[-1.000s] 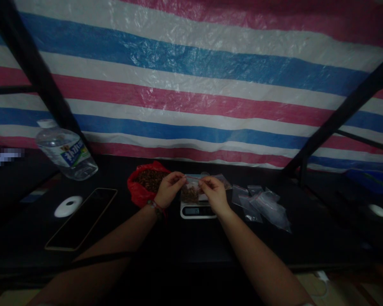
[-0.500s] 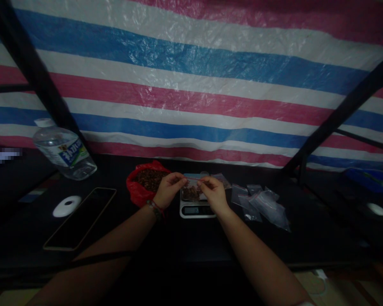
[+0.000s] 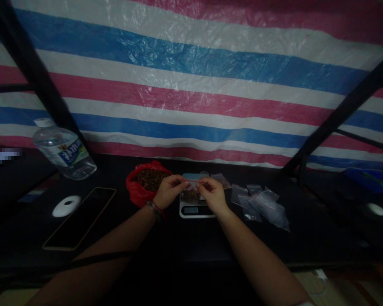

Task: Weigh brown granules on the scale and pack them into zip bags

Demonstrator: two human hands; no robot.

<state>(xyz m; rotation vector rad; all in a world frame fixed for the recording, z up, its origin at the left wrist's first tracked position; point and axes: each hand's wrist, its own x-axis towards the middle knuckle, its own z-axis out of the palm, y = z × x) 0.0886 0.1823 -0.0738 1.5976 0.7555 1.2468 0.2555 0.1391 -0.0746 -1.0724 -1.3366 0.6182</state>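
Between my hands is a small clear zip bag with brown bits in its lower part, over a white digital scale. My left hand pinches the bag's top edge at the left, thumb against fingers. The right corner of that edge is pinched by my right hand. Left of the scale, a red plastic bag lies rolled open, full of brown dried pieces. Behind my right hand lies another filled zip bag. The scale's digits are too faint to read.
Several flat zip bags lie right of the scale. A phone, a white mouse and a large plastic bottle stand at left. A white spoon and blue tray are far right. Striped sheeting hangs behind.
The fingers of both hands have shifted slightly along the zip bag's top edge, which is now stretched straighter between them. The other things have stayed in place.
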